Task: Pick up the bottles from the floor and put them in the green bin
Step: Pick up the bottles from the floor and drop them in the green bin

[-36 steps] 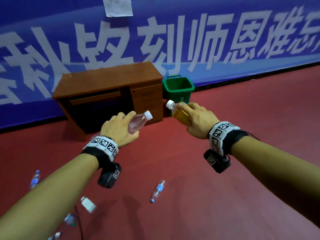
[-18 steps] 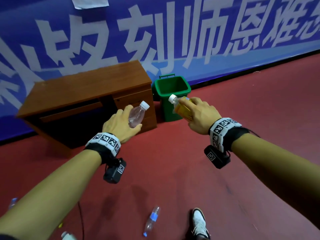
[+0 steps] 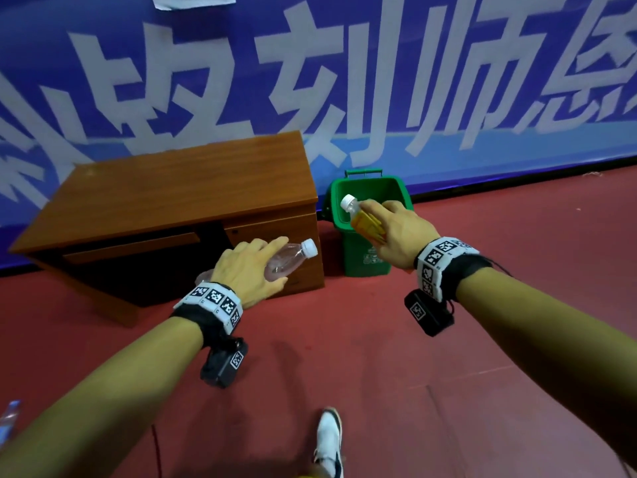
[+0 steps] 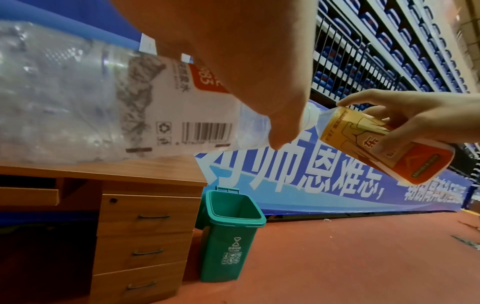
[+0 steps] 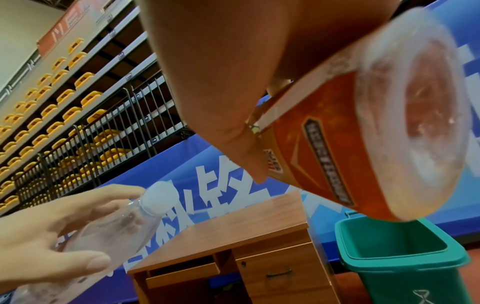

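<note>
My left hand (image 3: 253, 270) grips a clear plastic bottle (image 3: 289, 258) with a white cap, held in front of the desk. The same clear bottle (image 4: 103, 107) fills the left wrist view. My right hand (image 3: 396, 232) grips an orange-labelled bottle (image 3: 362, 222) with a white cap, its neck over the mouth of the green bin (image 3: 368, 198). The orange bottle (image 5: 363, 133) looms above the green bin (image 5: 405, 259) in the right wrist view. The bin stands open on the red floor, to the right of the desk.
A brown wooden desk (image 3: 179, 198) with drawers stands left of the bin, against a blue banner wall (image 3: 344, 81). One blue-labelled bottle (image 3: 8, 420) lies at the left edge of the floor. My white shoe (image 3: 329, 439) is at the bottom.
I have stepped closer to the bin and desk. Both hands moved forward with their bottles; the orange bottle now sits over the bin's mouth. The floor bottles have slid out of view.
</note>
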Demonstrator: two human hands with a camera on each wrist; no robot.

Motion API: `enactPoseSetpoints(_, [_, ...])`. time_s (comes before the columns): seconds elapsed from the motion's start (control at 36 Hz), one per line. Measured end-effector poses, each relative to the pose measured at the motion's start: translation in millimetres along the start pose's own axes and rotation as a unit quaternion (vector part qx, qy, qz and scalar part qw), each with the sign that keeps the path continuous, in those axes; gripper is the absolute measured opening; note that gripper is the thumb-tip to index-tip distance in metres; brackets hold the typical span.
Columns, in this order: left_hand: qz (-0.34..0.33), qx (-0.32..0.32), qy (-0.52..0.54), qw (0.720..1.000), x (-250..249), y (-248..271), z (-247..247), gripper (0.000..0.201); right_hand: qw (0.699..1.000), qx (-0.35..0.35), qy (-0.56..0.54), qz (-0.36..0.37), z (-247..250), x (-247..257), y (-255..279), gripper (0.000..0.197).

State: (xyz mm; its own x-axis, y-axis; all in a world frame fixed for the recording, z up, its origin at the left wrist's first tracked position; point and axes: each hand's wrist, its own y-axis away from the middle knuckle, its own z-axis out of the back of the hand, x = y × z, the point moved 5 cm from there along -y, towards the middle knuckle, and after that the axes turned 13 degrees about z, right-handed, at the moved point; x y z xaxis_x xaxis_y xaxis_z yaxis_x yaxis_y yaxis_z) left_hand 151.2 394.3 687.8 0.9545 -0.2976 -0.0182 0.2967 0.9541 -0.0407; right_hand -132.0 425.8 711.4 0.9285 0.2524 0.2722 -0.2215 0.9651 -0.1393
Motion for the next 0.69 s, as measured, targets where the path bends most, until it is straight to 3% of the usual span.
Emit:
enactPoseSetpoints(0.36, [-0.168, -0.014, -0.039, 0.985, -52, -283, -21, 0.076, 0.997, -0.012, -0.002, -0.079, 17, -156, -199, 0.075])
enactPoseSetpoints(0.69, [-0.239, 0.025, -0.102, 0.965, -134, -475, -52, 0.080, 0.995, 0.036, -0.015, -0.092, 5, -295, -338, 0.079])
